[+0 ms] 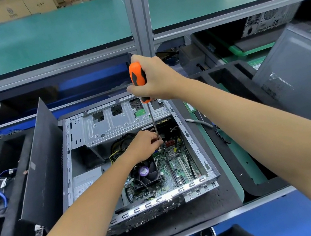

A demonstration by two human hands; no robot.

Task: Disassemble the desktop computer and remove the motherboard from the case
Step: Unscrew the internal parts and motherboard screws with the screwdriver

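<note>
My right hand grips the orange screwdriver, shaft straight down; my left hand has its fingers pinching the shaft near the tip, on a screw I reckon. The case lies open, side panel off at nine o'clock. The motherboard sits inside, fan and cables attached, so plenty is left.

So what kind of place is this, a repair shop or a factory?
Probably a factory-style teardown or refurbishing line: long green-matted workbench shelves, stacked cardboard boxes behind, and a second computer case waiting beside the opened desktop case.
</note>
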